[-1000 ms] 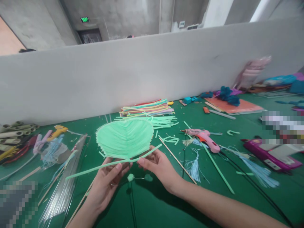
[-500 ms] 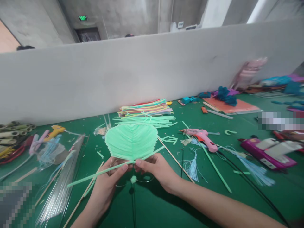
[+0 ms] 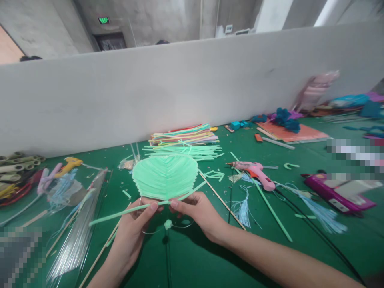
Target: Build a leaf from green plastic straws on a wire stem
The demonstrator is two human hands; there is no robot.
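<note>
A light green leaf-shaped piece made of straws [image 3: 165, 176] is held up over the green table. A long green straw [image 3: 120, 214] runs across its lower edge, slanting down to the left. My left hand [image 3: 132, 236] pinches this straw and the leaf's lower left edge. My right hand [image 3: 198, 212] pinches the leaf's lower right edge and the straw. A thin wire loop with a small green blob [image 3: 168, 225] lies on the table below my hands.
A pink glue gun [image 3: 256, 173] lies right of the leaf, beside thin sticks and blue tassels [image 3: 244, 212]. Stacked coloured straws [image 3: 186, 138] sit behind against a grey partition [image 3: 180, 88]. A clear bag of straws [image 3: 78, 236] and a yellow glue gun [image 3: 70, 164] lie left.
The leaf piece has shifted slightly to the right and lower since a second ago. Both hands kept their pinch on it and the long straw.
</note>
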